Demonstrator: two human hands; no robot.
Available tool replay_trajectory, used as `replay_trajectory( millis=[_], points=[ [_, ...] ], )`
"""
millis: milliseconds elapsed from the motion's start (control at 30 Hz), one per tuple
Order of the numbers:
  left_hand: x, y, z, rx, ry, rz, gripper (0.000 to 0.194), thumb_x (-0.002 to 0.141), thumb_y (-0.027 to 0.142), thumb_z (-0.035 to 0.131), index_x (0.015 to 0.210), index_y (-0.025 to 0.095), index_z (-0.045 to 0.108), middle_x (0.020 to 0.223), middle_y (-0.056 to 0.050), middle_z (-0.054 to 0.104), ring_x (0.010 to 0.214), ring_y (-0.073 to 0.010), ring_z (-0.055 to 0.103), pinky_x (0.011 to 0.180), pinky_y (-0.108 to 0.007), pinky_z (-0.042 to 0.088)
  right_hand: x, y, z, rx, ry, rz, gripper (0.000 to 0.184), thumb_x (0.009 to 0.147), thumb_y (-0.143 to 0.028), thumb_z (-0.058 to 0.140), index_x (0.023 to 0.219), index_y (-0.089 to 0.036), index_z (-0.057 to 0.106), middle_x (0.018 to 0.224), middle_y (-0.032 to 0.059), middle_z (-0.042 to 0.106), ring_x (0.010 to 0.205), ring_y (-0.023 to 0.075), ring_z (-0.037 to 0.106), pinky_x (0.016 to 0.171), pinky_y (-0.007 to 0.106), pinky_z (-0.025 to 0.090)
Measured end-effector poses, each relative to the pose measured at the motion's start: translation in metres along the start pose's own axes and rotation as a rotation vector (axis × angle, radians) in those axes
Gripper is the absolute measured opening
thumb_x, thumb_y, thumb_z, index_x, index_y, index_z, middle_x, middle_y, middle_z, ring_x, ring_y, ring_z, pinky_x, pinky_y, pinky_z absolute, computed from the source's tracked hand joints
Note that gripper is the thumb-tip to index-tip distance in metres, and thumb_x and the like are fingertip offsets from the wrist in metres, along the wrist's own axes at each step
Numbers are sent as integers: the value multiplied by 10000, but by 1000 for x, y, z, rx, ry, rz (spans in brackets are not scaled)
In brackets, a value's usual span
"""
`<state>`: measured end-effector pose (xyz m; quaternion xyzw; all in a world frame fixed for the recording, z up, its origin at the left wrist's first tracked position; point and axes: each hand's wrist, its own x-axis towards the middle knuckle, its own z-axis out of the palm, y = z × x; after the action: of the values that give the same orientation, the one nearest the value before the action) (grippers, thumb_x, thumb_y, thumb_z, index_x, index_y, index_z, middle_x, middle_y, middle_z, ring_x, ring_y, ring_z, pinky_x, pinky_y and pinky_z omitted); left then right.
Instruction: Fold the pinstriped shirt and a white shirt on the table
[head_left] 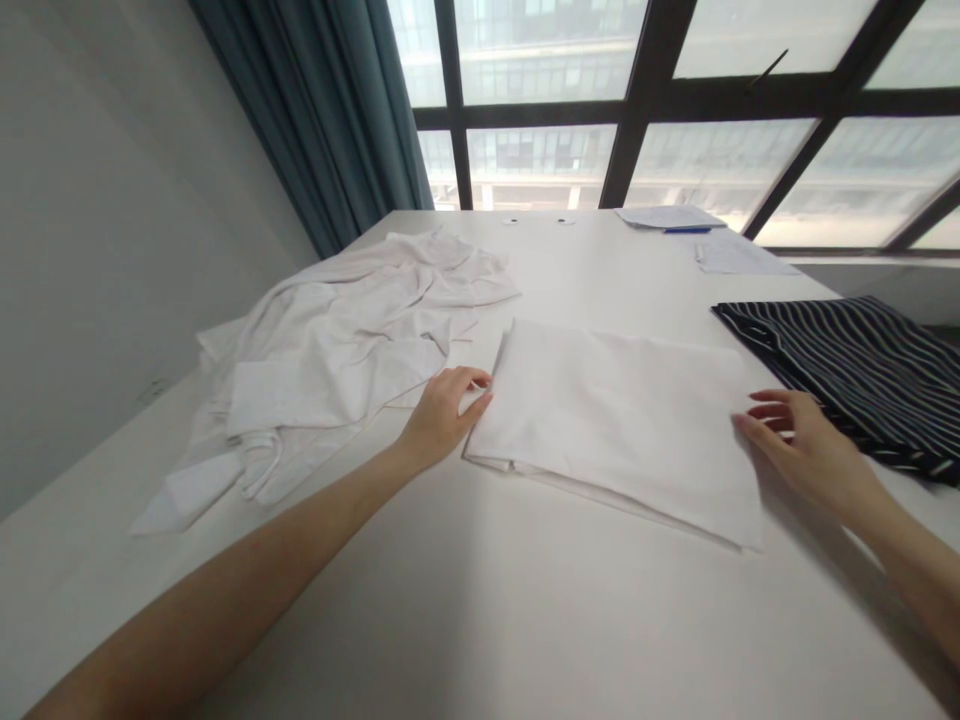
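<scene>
A white garment (615, 420), folded into a flat rectangle with layered edges along its front, lies on the white table (420, 620). My left hand (448, 410) pinches its left edge between thumb and fingers. At the opposite side, my right hand (806, 440) has its thumb and curled fingers closed on the right edge. Both wrists stay low, close to the tabletop. Whether the cloth is a shirt or something else cannot be made out while it is folded.
Left of the folded piece, a crumpled white garment (360, 320) spreads over the table. A black-and-white striped garment (862, 370) lies folded at the right edge. Papers (742, 252) and a blue pen (686, 230) are at the far end, before the window (547, 160) and curtain (337, 110).
</scene>
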<state>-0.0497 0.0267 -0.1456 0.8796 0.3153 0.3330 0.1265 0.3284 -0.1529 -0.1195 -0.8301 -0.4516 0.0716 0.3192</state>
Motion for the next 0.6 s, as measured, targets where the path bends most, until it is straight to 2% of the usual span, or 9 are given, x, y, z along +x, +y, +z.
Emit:
replay_trajectory(
  millis=[133, 300, 400, 467, 600],
  points=[
    [1, -3, 1, -152, -90, -56, 309, 945, 341, 527, 1193, 168, 593, 1045, -75, 706, 986, -215, 651, 912, -363, 486, -1, -7, 2, 123, -47, 53, 537, 720, -562, 577, 1104, -192, 518, 959, 141, 660, 831, 270, 647, 733, 389, 499],
    [2, 3, -4, -216, -106, -92, 326, 931, 301, 530, 1212, 170, 630, 1114, -81, 706, 1051, -210, 639, 987, -361, 474, -1, -6, 5, 117, 16, 79, 527, 605, -595, 576, 983, -228, 546, 868, 90, 651, 794, 289, 624, 707, 403, 482],
    [2, 4, -5, -272, -157, -98, 344, 929, 298, 533, 1225, 164, 646, 1182, -94, 704, 1109, -217, 634, 1021, -361, 461, 0, -1, 5, 19, -59, 8, 418, 669, -631, 536, 809, -237, 550, 772, 58, 630, 712, 255, 579, 671, 376, 430],
    [2, 4, -6, -310, -197, -82, 337, 932, 296, 533, 1215, 167, 664, 1210, -93, 703, 1137, -218, 630, 1041, -355, 451, -1, 1, 3, -33, -114, -45, 401, 727, -646, 502, 695, -247, 498, 662, 21, 562, 633, 217, 521, 620, 350, 378],
    [2, 2, -7, -303, -232, -35, 353, 940, 313, 532, 1234, 185, 679, 1238, -89, 699, 1191, -236, 605, 1079, -374, 425, -4, 2, 2, -27, -101, -78, 424, 774, -651, 506, 662, -249, 429, 596, -26, 457, 574, 172, 453, 566, 313, 319]
  ],
)
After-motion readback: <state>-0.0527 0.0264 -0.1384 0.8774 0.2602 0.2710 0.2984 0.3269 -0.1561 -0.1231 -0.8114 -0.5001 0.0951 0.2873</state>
